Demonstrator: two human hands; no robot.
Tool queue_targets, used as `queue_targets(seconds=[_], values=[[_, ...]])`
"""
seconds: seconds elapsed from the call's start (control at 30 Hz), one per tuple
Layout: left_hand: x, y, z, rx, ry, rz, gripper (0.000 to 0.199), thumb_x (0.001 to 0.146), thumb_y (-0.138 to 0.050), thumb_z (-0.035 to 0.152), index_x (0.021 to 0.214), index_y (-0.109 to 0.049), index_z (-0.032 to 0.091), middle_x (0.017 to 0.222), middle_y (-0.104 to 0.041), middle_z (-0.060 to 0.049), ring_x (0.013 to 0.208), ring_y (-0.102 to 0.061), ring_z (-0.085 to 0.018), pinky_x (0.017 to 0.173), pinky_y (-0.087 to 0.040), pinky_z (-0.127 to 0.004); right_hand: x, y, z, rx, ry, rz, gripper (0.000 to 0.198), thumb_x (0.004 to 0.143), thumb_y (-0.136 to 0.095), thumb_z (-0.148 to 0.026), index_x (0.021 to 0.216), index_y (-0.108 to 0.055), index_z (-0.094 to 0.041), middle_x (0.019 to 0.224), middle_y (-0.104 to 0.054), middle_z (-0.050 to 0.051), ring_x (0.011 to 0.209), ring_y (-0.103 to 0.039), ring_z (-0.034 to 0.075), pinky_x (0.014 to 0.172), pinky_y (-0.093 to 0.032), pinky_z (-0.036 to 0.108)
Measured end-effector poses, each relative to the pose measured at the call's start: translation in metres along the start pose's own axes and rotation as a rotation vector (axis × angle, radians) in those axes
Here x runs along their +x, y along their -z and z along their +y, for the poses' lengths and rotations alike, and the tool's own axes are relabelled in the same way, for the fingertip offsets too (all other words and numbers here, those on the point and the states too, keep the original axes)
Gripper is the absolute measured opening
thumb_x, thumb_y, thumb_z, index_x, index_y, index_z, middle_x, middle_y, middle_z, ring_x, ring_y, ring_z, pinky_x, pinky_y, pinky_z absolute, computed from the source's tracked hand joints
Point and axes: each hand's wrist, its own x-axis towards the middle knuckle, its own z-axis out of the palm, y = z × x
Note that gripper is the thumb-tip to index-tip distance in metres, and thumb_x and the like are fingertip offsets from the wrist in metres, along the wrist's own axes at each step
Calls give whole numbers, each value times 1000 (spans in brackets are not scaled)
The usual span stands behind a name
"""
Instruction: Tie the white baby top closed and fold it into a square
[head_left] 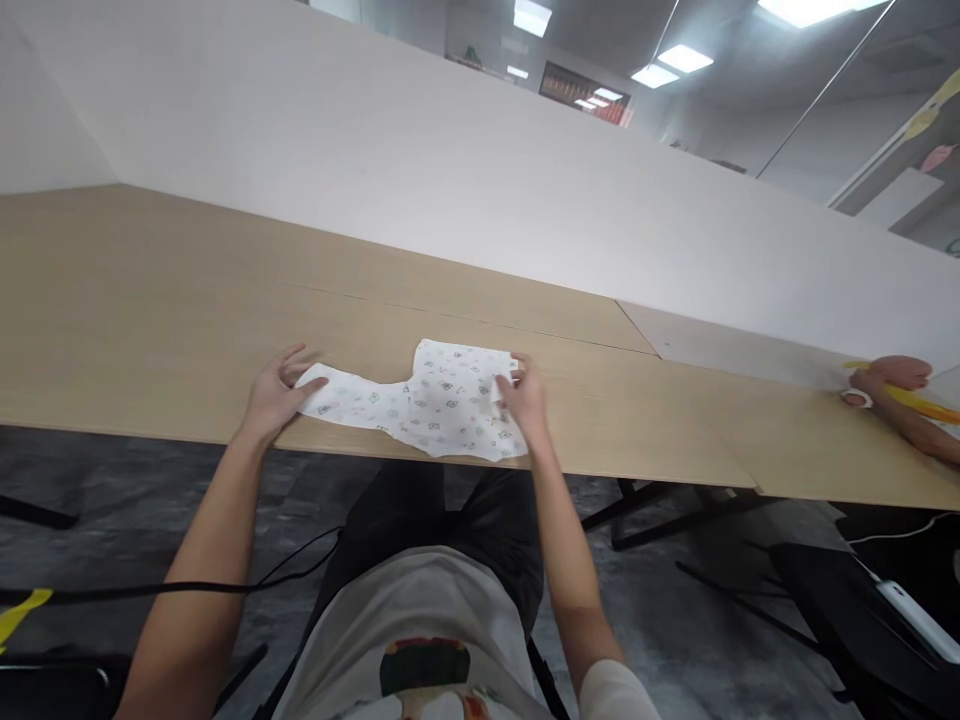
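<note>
A white cloth piece (450, 405) with a small printed pattern lies on the wooden table in front of me. It looks like a baby garment, with a narrow strip to the left and a wider part to the right. My left hand (271, 398) pinches the tip of the narrow strip, thumb on top and some fingers behind it. At the upper right edge of the wide part, my right hand (527, 400) is closed on the fabric, and a small corner of it folds up by the thumb.
The long wooden table (645, 420) runs across the view, with a white partition (360, 160) behind it. A baby doll (900, 375) lies at the far right, with a person's arm (911, 418) beside it. A black cable (187, 588) crosses near my left forearm.
</note>
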Motion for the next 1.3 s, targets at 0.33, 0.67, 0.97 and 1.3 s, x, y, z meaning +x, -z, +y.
queue_targets(seconds=[0.33,0.67,0.97,1.3], values=[[5,-12,5,-65,-54,209,91,67,-68,50,144,-25,24,127,-56,-10,98,-59,-27,74,-51,-45,-90,-61,-41,25,88,-372,46,80,-56,-23,125,-46,-20,105,-66,6,78,-65,18,74,-54,35],[-12,-132,101,-38,-435,-72,54,79,-58,22,131,-42,19,97,-60,-5,87,-59,-17,79,-49,-33,-228,-65,-36,253,71,-846,38,78,-50,-36,112,-62,-48,102,-72,-4,84,-70,26,74,-54,36],[-38,-202,105,425,-640,-397,65,69,-38,-1,130,-43,18,93,-55,-7,91,-54,-21,77,-47,-34,-233,-71,-23,87,175,-850,35,74,-54,-47,107,-61,-58,101,-69,-19,86,-71,24,72,-57,37],[-50,-219,114,512,-662,-450,45,81,-44,7,124,-48,19,104,-57,-13,103,-54,-28,88,-48,-44,-236,-74,-20,14,211,-843,33,72,-52,-49,101,-65,-55,92,-72,-16,79,-71,21,64,-57,31]])
